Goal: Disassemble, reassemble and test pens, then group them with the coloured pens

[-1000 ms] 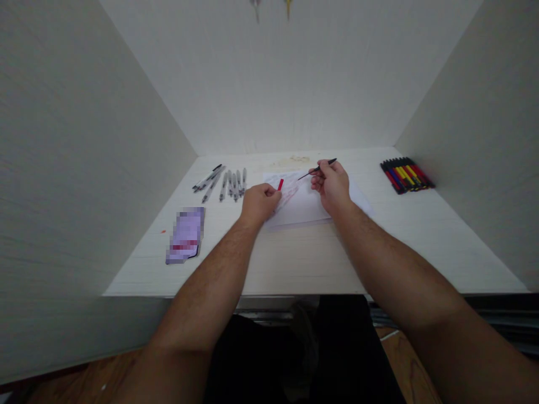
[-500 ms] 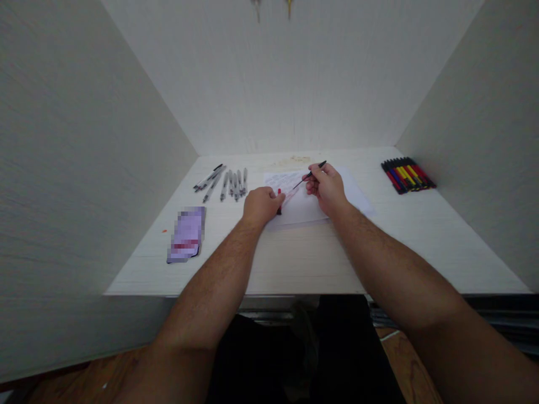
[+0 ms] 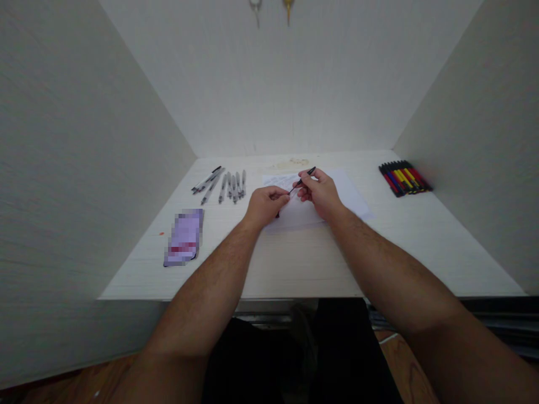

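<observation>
In the head view my left hand (image 3: 266, 205) is closed over the white paper (image 3: 353, 193). It grips a red pen barrel, mostly hidden by the fingers; its black end (image 3: 277, 215) shows below the thumb. My right hand (image 3: 320, 193) pinches a black pen part (image 3: 310, 170) with a thin dark refill (image 3: 294, 189) running down to the left. The refill's tip meets the left fingertips; whether it is inside the barrel I cannot tell. Handwriting covers the upper left of the paper.
Several clear pens (image 3: 233, 186) lie left of the paper. A phone in a purple case (image 3: 185, 235), pixelated, rests nearer the front left. A row of red, blue and yellow pens (image 3: 405, 178) lies at the right by the side wall (image 3: 471, 140). Walls enclose the table (image 3: 303, 264).
My right hand has moved left and down, bringing the refill's tip to the left fingertips. The left hand has turned, and the barrel's red part is now hidden. The view has shifted slightly.
</observation>
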Demonstrator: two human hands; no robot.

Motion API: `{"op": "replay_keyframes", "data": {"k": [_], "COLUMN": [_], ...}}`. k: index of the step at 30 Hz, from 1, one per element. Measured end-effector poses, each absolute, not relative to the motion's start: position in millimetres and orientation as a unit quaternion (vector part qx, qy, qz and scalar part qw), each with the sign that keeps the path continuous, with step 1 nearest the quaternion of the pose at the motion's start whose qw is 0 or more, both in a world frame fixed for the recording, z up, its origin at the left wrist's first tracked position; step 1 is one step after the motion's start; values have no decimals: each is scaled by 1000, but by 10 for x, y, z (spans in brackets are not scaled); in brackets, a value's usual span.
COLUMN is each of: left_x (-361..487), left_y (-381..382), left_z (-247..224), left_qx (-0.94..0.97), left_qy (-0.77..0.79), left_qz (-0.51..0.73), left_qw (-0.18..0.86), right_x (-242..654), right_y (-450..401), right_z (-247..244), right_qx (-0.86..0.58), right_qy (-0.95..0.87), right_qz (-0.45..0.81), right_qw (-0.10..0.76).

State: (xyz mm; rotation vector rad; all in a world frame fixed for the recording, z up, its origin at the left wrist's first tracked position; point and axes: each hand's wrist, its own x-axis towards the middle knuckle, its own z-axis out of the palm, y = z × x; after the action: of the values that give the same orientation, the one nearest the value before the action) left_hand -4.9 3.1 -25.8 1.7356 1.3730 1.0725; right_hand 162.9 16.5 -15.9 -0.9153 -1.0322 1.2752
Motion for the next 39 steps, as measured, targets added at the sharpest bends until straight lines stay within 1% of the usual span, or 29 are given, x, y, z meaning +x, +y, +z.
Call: {"op": "replay_keyframes", "data": {"k": [8, 12, 15, 18, 21, 23, 25, 28, 31, 33, 36, 39], "left_x": [-69, -78, -79, -79, -85, -97, -113, -140, -159, -164, -163, -152], "left_y": [39, 49, 55, 64, 86, 110, 139, 185, 225, 238, 226, 187], "left_z": [-250, -266, -285, -296, -291, -285, -285, -312, -359, -379, -373, -336], "left_qx": [674, 685, 684, 682, 657, 629, 605, 585, 582, 590, 605, 615], "left_qy": [535, 538, 535, 536, 559, 579, 593, 603, 606, 606, 613, 622], "left_qz": [405, 402, 406, 409, 429, 450, 467, 482, 484, 479, 455, 432], "left_qw": [309, 283, 284, 284, 269, 259, 253, 250, 244, 235, 227, 219], "right_x": [1643, 1652, 1650, 1658, 1695, 1728, 1751, 1736, 1681, 1650, 1636, 1651], "right_y": [172, 170, 163, 177, 224, 259, 274, 236, 156, 114, 97, 116], "right_z": [-148, -134, -109, -86, -99, -133, -174, -216, -222, -221, -227, -240], "right_qx": [-408, -413, -418, -429, -466, -507, -554, -604, -607, -600, -605, -607], "right_qy": [-428, -424, -418, -410, -392, -398, -444, -567, -673, -709, -719, -714], "right_qz": [558, 540, 523, 496, 444, 400, 347, 253, 185, 168, 154, 147], "right_qw": [582, 599, 614, 634, 657, 651, 612, 500, 380, 331, 305, 316]}}
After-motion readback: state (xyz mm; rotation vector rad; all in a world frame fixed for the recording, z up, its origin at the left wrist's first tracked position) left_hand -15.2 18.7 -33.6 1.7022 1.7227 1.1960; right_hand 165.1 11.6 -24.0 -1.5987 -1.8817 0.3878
